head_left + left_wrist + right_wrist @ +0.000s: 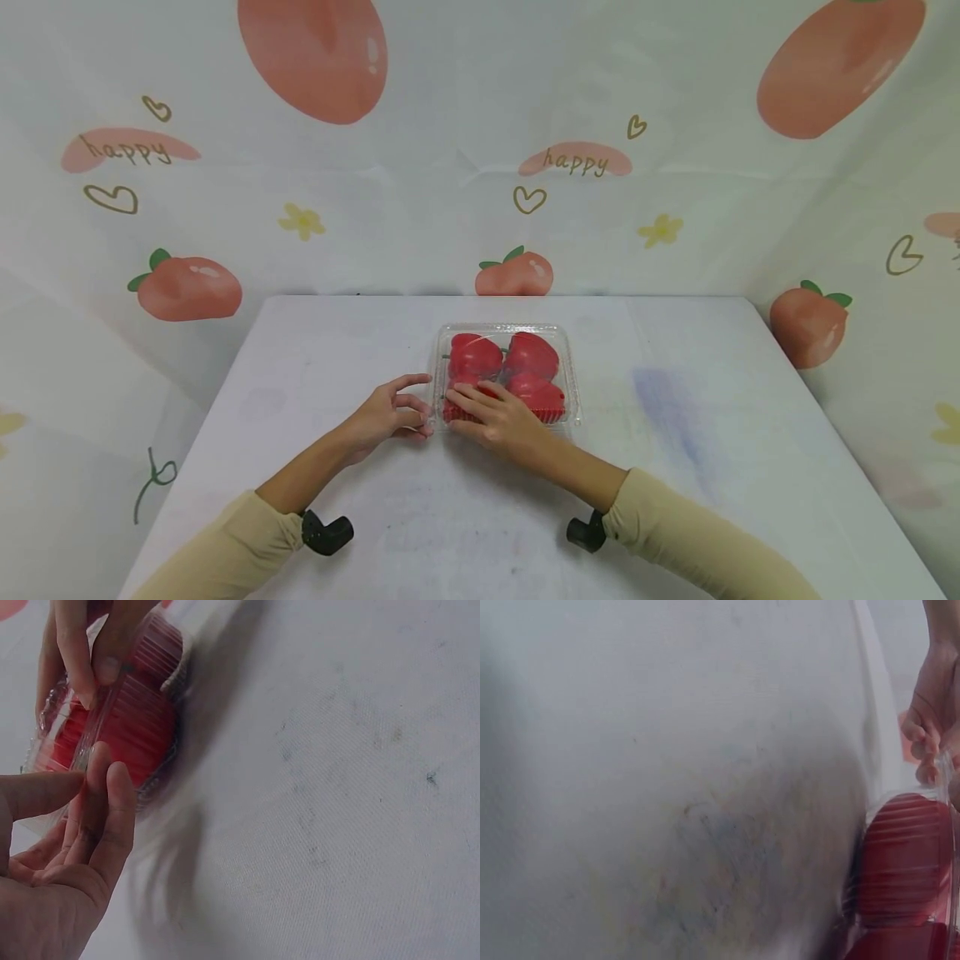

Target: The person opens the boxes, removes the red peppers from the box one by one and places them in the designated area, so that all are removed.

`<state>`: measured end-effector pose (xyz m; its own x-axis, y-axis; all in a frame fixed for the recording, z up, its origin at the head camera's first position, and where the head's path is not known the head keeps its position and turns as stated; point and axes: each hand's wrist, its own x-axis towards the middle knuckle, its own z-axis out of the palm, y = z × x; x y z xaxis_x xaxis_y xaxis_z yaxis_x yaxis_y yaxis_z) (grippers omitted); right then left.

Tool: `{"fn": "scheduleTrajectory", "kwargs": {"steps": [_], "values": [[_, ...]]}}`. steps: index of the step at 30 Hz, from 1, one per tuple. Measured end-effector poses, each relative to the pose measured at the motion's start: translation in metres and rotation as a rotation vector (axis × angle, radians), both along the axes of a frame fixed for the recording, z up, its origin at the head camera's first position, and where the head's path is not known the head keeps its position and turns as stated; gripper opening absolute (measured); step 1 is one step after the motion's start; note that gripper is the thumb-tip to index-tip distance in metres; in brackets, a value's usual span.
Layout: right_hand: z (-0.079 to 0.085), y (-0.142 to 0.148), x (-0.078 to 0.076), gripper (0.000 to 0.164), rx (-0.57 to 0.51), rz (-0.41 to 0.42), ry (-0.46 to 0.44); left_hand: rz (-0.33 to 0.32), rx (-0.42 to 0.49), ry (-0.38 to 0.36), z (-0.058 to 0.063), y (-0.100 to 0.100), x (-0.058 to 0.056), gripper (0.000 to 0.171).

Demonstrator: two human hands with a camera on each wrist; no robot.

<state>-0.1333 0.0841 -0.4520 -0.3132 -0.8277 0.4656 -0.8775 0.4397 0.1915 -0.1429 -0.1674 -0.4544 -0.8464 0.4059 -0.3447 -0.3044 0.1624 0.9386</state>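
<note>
A clear plastic clamshell box (573,392) sits on the white table with its lid over several glossy red pepper-like pieces (532,357); a thin green stem shows at one. At its left front corner my left hand (393,414) pinches the rim between thumb and fingertips, as the left wrist view shows, with the index finger stretched along the side. My right hand (498,423) lies across the front left part of the lid, its fingers pressing on the plastic and the rim. In the right wrist view the left hand (934,712) appears beside the box's rim.
The white table (675,500) bears a faint blue smear (671,417) right of the box. A cloth backdrop (450,125) printed with peaches, hearts and lettering hangs behind it. Black wrist cameras (327,533) sit at both sleeve cuffs.
</note>
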Motion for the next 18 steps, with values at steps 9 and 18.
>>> {"fn": "scheduleTrajectory", "kwargs": {"steps": [9, 18], "values": [[-0.0046, -0.0055, 0.0020, 0.042, -0.047, -0.018, 0.044, -0.006, 0.000, 0.008, 0.0003, 0.0009, -0.0014, 0.069], [-0.0075, -0.0078, 0.0034, 0.045, -0.019, -0.033, 0.104, 0.004, 0.001, 0.011, -0.0001, 0.0024, -0.0015, 0.069]]}}
